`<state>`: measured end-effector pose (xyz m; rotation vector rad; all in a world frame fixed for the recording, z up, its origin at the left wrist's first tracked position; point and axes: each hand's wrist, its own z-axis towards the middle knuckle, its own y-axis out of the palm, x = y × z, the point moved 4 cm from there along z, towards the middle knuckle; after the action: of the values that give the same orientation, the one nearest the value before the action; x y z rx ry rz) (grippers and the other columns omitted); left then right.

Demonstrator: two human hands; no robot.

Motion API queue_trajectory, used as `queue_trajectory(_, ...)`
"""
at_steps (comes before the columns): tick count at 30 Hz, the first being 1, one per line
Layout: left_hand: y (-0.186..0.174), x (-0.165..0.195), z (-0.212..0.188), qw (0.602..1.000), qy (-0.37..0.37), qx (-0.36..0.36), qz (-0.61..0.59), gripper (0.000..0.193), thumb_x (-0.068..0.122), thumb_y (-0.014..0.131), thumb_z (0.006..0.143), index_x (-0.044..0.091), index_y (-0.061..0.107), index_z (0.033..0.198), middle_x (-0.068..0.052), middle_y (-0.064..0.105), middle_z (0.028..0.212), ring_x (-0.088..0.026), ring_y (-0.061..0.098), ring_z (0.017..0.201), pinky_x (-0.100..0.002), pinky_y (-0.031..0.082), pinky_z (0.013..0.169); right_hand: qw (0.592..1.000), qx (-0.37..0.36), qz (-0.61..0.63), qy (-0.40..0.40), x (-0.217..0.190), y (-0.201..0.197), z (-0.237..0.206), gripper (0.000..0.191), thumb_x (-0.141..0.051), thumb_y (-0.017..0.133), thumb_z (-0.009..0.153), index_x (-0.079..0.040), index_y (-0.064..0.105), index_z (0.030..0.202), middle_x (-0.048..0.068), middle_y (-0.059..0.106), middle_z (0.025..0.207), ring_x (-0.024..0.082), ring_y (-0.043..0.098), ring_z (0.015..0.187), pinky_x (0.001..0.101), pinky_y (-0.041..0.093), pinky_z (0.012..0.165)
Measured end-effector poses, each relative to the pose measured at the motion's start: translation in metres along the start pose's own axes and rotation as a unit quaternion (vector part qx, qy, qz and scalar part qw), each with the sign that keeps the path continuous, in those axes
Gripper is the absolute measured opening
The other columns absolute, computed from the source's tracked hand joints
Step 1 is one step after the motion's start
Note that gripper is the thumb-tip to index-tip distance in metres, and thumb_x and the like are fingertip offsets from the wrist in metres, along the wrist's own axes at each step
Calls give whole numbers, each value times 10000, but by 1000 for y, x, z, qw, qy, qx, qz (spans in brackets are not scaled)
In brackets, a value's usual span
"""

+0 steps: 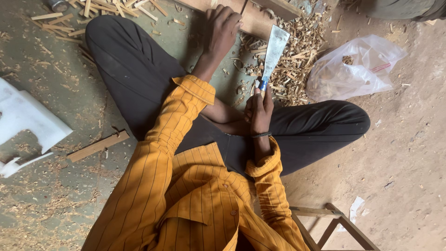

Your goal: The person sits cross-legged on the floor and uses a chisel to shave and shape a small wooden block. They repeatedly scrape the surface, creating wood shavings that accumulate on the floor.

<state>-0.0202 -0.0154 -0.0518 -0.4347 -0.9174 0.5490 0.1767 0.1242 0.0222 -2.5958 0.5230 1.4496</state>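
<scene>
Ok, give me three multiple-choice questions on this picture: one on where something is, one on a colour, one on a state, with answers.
1. Where does the clear plastic bag lie?
A. on the person's lap
B. on the ground beside the wood shavings
C. on the wooden frame

2. What colour is the shirt sleeve?
A. yellow-orange with thin stripes
B. plain white
C. dark green

3. How is the broad metal blade held?
A. lying flat on the ground
B. stuck into the plank
C. raised, gripped at its blue handle by the right hand

Answers: B, the bag rests on dirt next to the shavings; A, the striped sleeve shows it; C, the right hand grips the handle while the left hand rests on the wooden plank.
</scene>
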Motion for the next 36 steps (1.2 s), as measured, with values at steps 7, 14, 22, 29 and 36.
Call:
queue_trajectory(7,-4,-4,-7,993,-78,-22,-91,197,175,777,962,75,703,1115,-31,648,939,-226,597,930,-398,443,852,999,-32,-30,-33,13,4,0,516,-195,524,1075,-123,315,1541,-28,430,607,61,368,430,232,316,374)
queue_trajectory(14,-3,15,-83,789,-433,-107,-422,449,438,491,1102,39,640,1244,-86,717,1116,-203,694,1067,-383,540,920,993,-48,-102,19,46,39,3,637,-157,508,1099,-103,244,1676,35,507,774,99,430,569,239,384,469)
queue_trajectory(22,-7,45,-124,647,-527,-151,-530,472,536,500,1043,72,571,1000,-55,636,685,-150,661,592,-278,491,511,940,-78,-262,-202,31,67,4,522,-123,407,1173,-75,273,1676,136,286,1754,296,269,1639,371,185,1336)
queue_trajectory(29,-16,44,-112,672,-534,-175,-483,464,530,476,1043,80,583,1002,-9,623,636,-109,656,586,-241,385,472,973,-56,-211,-79,25,74,1,533,-164,404,1115,-87,315,1635,138,420,1670,253,444,1533,329,368,1232)
queue_trajectory(36,-17,45,-110,684,-538,-179,-460,459,510,465,1057,69,587,1018,-16,622,639,-120,654,577,-245,376,461,969,-68,-207,-114,20,75,3,515,-161,403,1145,-72,292,1640,153,352,1706,270,358,1578,339,312,1272)
